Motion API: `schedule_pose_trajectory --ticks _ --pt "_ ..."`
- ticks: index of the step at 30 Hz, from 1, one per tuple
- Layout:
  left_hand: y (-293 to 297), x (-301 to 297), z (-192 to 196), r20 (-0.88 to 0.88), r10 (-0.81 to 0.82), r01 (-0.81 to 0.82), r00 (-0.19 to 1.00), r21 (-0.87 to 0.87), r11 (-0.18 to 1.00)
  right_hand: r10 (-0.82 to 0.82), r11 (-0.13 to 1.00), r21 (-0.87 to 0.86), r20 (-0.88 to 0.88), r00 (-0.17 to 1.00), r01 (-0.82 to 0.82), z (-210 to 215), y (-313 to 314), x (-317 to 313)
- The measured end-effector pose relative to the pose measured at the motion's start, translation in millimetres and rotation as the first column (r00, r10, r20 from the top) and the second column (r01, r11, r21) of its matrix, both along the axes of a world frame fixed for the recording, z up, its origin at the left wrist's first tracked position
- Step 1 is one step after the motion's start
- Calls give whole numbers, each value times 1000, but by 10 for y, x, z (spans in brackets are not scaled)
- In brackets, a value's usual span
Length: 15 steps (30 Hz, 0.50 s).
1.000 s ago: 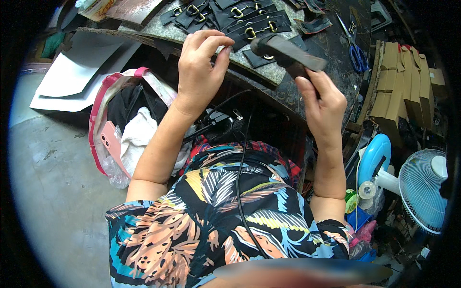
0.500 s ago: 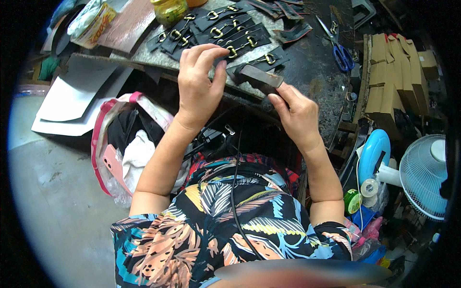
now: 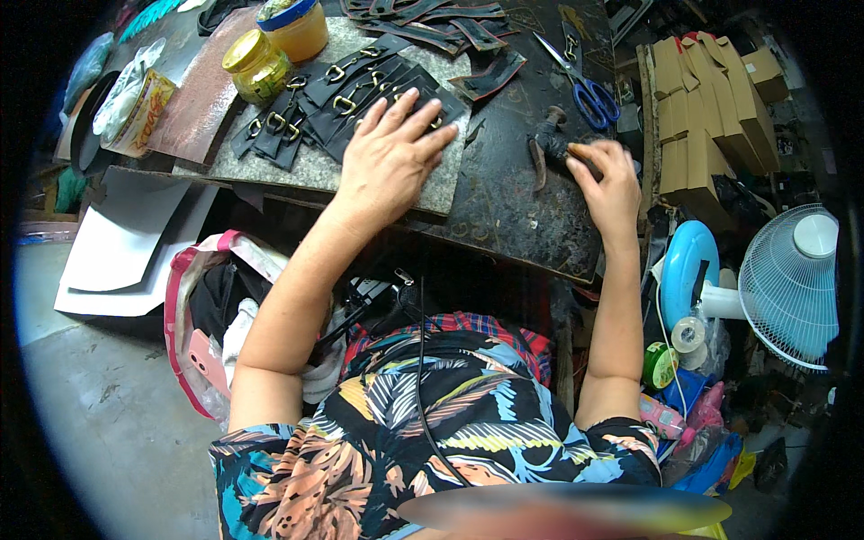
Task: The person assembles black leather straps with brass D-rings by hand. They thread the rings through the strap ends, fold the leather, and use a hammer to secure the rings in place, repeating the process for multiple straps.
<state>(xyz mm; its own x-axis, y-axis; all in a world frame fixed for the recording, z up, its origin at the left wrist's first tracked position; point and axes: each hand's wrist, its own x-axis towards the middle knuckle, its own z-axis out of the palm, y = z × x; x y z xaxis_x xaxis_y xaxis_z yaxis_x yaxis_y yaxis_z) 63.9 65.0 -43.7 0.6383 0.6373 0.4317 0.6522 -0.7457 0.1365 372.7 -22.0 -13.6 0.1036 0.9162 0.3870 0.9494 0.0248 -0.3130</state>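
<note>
My left hand (image 3: 391, 157) lies with its fingers spread over a group of black leather pieces (image 3: 326, 123) fitted with brass-coloured metal clasps. Under them is a speckled grey stone slab (image 3: 441, 184). To the right, my right hand (image 3: 612, 183) pinches the handle end of a hammer (image 3: 549, 144), whose dark head rests on or just over the black tabletop (image 3: 513, 207). The fingers partly hide the handle. Blue-handled scissors (image 3: 594, 101) lie beyond the hammer.
Black strips with reddish edges (image 3: 463, 27) lie at the back. A yellow-lidded jar (image 3: 256, 67) and a blue-rimmed tub (image 3: 297, 31) stand back left. Cardboard boxes (image 3: 711, 108) and a fan (image 3: 792, 283) are at the right, an open bag (image 3: 193, 306) below left.
My right hand has carried the hammer right and lowered it to the tabletop by the scissors. My left hand has flattened from a curled pose onto the leather pieces. The view has shifted.
</note>
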Motion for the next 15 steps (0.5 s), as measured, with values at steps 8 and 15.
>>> schedule_pose_trajectory --ticks 8,15 --pt "183 -109 43 -67 39 -35 997 62 997 308 928 139 237 922 -346 -124 1107 -413" --pt "236 -145 -7 38 -29 25 999 99 995 294 951 76 75 953 -299 -78 1175 -491"
